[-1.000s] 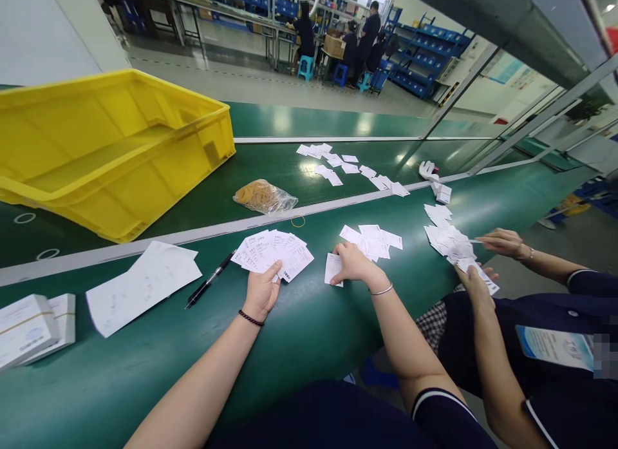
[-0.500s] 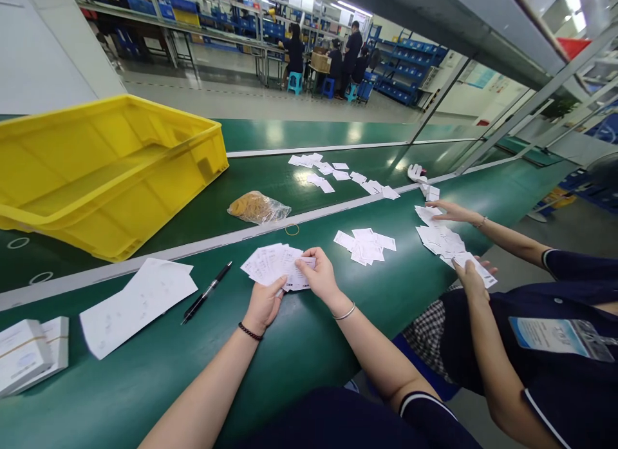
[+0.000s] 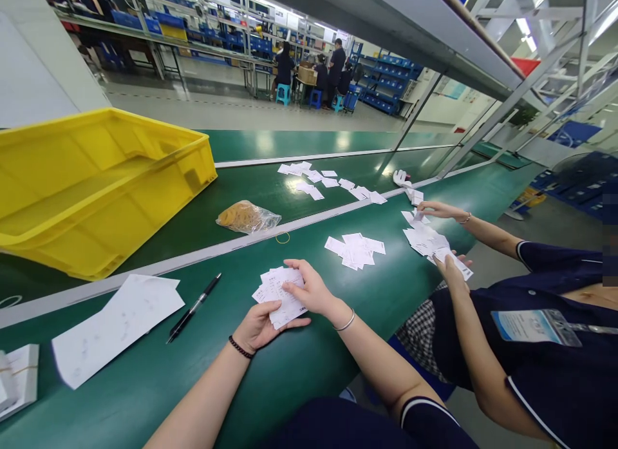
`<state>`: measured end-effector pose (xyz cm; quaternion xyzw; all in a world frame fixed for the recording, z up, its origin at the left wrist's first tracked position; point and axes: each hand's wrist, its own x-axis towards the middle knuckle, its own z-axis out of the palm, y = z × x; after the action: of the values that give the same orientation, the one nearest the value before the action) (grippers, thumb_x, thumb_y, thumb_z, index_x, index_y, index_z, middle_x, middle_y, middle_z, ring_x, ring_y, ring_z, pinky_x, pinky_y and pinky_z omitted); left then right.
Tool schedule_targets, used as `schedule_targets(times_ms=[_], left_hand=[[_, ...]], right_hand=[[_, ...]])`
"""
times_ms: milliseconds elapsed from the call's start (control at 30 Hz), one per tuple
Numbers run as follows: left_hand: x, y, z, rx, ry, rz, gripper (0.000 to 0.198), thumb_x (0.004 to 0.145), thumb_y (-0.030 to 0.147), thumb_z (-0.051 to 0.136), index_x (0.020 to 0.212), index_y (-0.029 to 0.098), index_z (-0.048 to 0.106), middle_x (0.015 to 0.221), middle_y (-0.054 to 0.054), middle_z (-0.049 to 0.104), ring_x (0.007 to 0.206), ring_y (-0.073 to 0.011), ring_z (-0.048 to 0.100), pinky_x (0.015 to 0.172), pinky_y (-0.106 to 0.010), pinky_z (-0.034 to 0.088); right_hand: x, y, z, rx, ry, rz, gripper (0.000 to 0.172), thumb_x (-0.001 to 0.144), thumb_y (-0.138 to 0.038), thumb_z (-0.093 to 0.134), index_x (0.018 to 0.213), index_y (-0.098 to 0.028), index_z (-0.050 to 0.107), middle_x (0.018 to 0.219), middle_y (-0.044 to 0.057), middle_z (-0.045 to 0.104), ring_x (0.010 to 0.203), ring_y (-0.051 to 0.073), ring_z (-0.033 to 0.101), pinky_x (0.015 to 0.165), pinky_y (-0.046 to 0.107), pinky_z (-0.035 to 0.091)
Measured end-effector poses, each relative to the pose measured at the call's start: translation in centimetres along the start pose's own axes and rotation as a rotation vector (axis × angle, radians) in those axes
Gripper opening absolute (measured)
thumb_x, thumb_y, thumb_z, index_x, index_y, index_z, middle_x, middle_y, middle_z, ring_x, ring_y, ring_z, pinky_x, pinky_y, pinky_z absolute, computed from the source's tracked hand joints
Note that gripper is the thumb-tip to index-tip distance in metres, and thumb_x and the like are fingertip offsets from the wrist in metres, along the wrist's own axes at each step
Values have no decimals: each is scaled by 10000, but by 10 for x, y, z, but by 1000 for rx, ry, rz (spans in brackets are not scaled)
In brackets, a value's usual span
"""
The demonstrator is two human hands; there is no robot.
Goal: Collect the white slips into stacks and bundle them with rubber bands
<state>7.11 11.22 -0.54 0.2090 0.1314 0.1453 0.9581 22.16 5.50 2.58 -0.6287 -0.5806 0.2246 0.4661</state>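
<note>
A stack of white printed cards (image 3: pixel 284 299) is between my two hands above the green table (image 3: pixel 207 372). My left hand (image 3: pixel 263 323) supports it from below, thumb on the near edge and fingers beneath. With thumb and fingers, my right hand (image 3: pixel 309 289) grips the stack's upper right side. The cards overlap unevenly, several jutting out at the upper left. To the right of my hands lies a loose pile of similar cards (image 3: pixel 356 250). A black pen (image 3: pixel 194 308) and white paper sheets (image 3: pixel 116 326) rest to the left.
A yellow bin (image 3: pixel 159 204) stands at the back left, beside a clear bag of rubber bands (image 3: pixel 246 217). More cards (image 3: pixel 316 176) are strewn beyond the white rail (image 3: pixel 309 216). At right, a co-worker's hands (image 3: pixel 454 272) handle another card pile (image 3: pixel 425 236). Banded card stacks (image 3: pixel 24 375) sit at far left.
The fanned cards in my hands have been gathered into a tighter stack. My right hand now wraps its upper side. The co-worker's hands stay at their pile; the camera view has shifted slightly.
</note>
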Motion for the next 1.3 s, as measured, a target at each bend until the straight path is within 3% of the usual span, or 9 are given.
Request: schedule_targets(times_ms=[133, 333, 467, 600, 733, 1000, 1067, 1133, 1300], left_hand=[[6, -7, -4, 114, 120, -44, 569, 775, 100, 629, 1327, 204, 537, 947, -114, 738, 849, -278, 707, 711, -407, 580], [4, -4, 6, 58, 106, 9, 654, 747, 45, 627, 1343, 284, 502, 996, -75, 718, 1048, -288, 652, 854, -525, 546], [5, -3, 9, 49, 183, 34, 602, 739, 83, 669, 1292, 274, 527, 920, -52, 709, 983, -283, 673, 777, -496, 578], [6, -1, 10, 113, 286, 110, 423, 737, 114, 704, 1134, 222, 607, 906, -50, 698, 892, -246, 686, 631, -357, 596], [6, 2, 14, 112, 295, 159, 345, 753, 157, 722, 1080, 188, 619, 885, -59, 702, 1001, -271, 662, 740, -434, 608], [12, -17, 19, 89, 331, 136, 424, 672, 171, 809, 1051, 177, 622, 1036, -91, 726, 1004, -289, 680, 846, -471, 581], [12, -18, 18, 91, 379, 134, 381, 688, 179, 797, 1031, 174, 632, 1020, -94, 731, 958, -286, 697, 813, -451, 595], [11, -17, 17, 96, 379, 130, 322, 719, 181, 768, 1012, 165, 637, 1035, -105, 728, 987, -302, 689, 785, -455, 604], [11, -14, 17, 154, 312, 109, 243, 755, 146, 713, 984, 130, 633, 1020, -139, 722, 1046, -336, 662, 695, -436, 623]], right_hand=[[3, 12, -24, -175, -91, -47, 347, 926, -274, 479, 1263, -232, 549, 1201, 90, 589, 1130, 200, 561, 996, 396, 453], [2, 62, -161, -633, -63, 331, 473, 719, -59, 643, 1183, -145, 616, 1234, 155, 619, 1210, 304, 523, 1046, 494, 366], [-7, 85, -203, -687, -84, 429, 601, 563, -17, 737, 1142, -135, 630, 1100, 134, 669, 1115, 316, 567, 977, 460, 406], [-11, 90, -204, -677, -42, 461, 499, 510, -74, 785, 989, -127, 653, 1032, 124, 651, 1042, 300, 566, 929, 424, 412], [-11, 78, -192, -569, -23, 453, 143, 716, -198, 661, 843, -152, 616, 883, 67, 659, 843, 220, 603, 789, 342, 458], [-19, 9, -17, -139, -41, 248, 204, 960, -318, 384, 924, -202, 547, 801, 2, 626, 710, 140, 580, 649, 255, 464], [-15, -5, 0, -216, -103, 155, 223, 964, -313, 397, 887, -214, 581, 833, 11, 634, 778, 146, 595, 721, 268, 464], [-9, -7, -14, -328, -108, 162, 208, 945, -340, 461, 877, -226, 620, 880, 17, 656, 860, 154, 610, 797, 277, 461], [-1, 28, -113, -630, 195, 570, 275, 839, -258, 597, 1098, -169, 613, 1136, 122, 651, 1109, 249, 570, 937, 367, 423]])
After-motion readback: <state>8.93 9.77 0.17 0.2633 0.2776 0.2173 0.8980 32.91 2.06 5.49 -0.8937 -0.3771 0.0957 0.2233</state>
